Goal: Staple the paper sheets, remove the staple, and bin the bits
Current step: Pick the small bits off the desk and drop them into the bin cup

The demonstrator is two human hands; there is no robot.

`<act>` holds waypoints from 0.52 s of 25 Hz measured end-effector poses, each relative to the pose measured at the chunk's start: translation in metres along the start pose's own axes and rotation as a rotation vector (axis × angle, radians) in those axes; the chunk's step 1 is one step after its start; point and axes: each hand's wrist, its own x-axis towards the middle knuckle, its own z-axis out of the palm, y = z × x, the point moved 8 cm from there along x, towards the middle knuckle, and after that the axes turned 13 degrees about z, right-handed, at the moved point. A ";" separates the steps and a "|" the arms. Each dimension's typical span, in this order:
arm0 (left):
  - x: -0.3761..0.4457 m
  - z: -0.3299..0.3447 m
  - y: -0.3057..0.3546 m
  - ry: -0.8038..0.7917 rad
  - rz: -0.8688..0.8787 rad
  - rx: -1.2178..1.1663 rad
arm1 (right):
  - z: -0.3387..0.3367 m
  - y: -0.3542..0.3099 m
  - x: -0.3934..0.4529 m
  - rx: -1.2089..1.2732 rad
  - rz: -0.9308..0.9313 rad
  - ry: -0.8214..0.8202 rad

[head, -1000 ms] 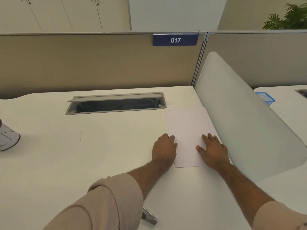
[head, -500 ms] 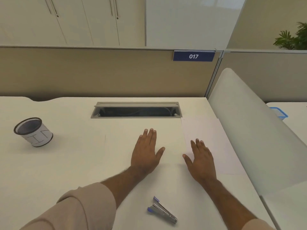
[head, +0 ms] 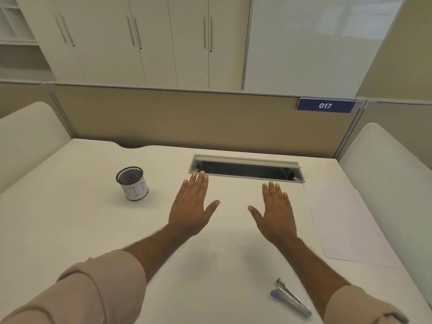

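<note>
White paper sheets (head: pixel 343 220) lie flat along the right edge of the white desk (head: pixel 70 225). A silver stapler with blue ends (head: pixel 291 298) rests near the front edge, just left of my right forearm. A black mesh cup with a white label (head: pixel 133 183) stands at the left. My left hand (head: pixel 191 206) and my right hand (head: pixel 275 209) are held flat over the middle of the desk, palms down, fingers spread, holding nothing. The right hand is a hand's width left of the sheets.
An open cable tray slot (head: pixel 245 168) is set into the desk just beyond my fingertips. A tan partition with a blue 017 sign (head: pixel 325 105) closes the back. White curved side screens (head: pixel 385 164) rise at both sides.
Both hands have come off the sheets and moved left to the desk's middle, fingers spread. The view has swung left and up, bringing the mesh cup and the stapler into sight.
</note>
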 end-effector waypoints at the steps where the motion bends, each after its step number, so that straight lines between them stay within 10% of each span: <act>1: -0.011 -0.009 -0.015 0.008 -0.015 0.010 | 0.000 -0.017 -0.005 0.003 -0.016 0.001; 13: -0.127 -0.021 -0.079 -0.062 -0.047 -0.094 | 0.023 -0.109 -0.081 0.042 -0.054 -0.044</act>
